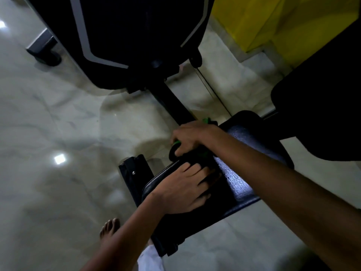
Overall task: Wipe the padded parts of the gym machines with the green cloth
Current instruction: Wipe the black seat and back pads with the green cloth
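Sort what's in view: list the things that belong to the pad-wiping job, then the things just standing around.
Part of the job:
green cloth, gripped by the right hand
black seat pad
left hand, resting flat on the pad

Just around:
large black machine housing
yellow wall panel
second dark pad at right
bare foot on the floor

left grip (181,189) lies flat, fingers spread; right grip (190,136) curls, clutching.
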The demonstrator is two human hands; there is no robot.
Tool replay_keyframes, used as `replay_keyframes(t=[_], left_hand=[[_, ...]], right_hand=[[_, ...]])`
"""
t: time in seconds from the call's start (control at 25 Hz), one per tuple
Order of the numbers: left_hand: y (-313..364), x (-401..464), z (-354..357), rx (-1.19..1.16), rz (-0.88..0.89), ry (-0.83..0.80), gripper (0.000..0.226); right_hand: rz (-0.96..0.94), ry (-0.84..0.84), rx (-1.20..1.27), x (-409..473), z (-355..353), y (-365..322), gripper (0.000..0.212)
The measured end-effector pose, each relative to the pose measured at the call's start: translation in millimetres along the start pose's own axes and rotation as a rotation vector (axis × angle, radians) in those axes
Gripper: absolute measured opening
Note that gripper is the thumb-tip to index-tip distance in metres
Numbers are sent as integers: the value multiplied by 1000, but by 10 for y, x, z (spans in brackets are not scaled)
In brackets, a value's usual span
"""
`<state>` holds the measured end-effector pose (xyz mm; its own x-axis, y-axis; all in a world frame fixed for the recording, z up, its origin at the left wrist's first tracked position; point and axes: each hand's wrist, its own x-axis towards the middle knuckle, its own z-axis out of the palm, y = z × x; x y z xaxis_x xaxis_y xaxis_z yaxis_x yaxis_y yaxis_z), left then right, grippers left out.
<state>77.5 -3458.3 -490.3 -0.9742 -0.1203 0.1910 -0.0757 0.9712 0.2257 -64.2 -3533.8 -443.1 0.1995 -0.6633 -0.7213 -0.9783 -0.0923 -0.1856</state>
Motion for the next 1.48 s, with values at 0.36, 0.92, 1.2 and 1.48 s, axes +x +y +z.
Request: replay_keyframes(t=[0.36, 0.92, 1.2, 1.48], left_hand=[[-85, 119, -109, -44, 31, -47, 42], [-421, 721, -226, -153, 291, -69, 31], [-645, 655, -125, -185, 444, -97, 45], [-646, 550, 122, -260, 408, 8, 50]], right_hand=[[414, 464, 388, -690, -110, 1396, 29], [895, 976, 655, -1544, 890, 1096, 44], [816, 1075, 244, -1038, 769, 524, 63], [996, 924, 316, -1021, 800, 931, 63]])
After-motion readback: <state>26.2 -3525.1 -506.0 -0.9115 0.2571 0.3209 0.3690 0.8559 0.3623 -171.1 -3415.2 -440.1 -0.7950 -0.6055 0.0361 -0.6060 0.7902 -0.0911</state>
